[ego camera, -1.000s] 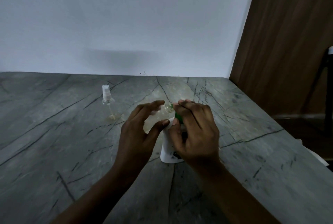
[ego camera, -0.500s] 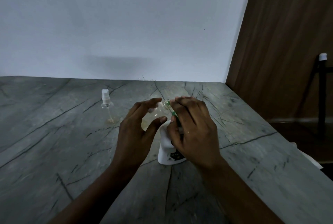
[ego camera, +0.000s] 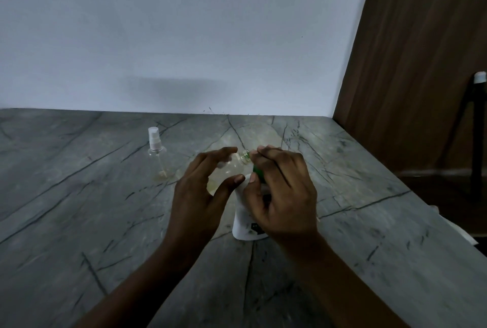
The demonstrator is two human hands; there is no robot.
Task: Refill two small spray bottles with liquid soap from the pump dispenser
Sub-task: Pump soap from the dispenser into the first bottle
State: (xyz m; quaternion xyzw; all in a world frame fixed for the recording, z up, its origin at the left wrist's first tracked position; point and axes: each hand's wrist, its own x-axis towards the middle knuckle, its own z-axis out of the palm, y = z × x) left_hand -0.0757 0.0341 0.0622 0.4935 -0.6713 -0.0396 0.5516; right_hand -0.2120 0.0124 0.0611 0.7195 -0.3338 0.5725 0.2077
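A white pump dispenser (ego camera: pixel 246 225) with a green pump head (ego camera: pixel 257 172) stands on the grey marble table (ego camera: pixel 79 222). My right hand (ego camera: pixel 283 193) covers its top and grips the pump. My left hand (ego camera: pixel 200 196) holds a small clear spray bottle (ego camera: pixel 233 169), tilted, with its open neck right at the green nozzle. Some pale liquid shows inside it. A second small clear spray bottle (ego camera: pixel 157 155) with a white sprayer cap stands upright on the table to the left, apart from both hands.
A white wall runs along the table's far edge. A brown wooden panel (ego camera: pixel 411 64) closes the right side. A dark stand with a white cap (ego camera: pixel 478 122) is beyond the table's right edge.
Both hands hold the same grip. The view has drifted slightly, and the tilted bottle's neck stays at the green nozzle.
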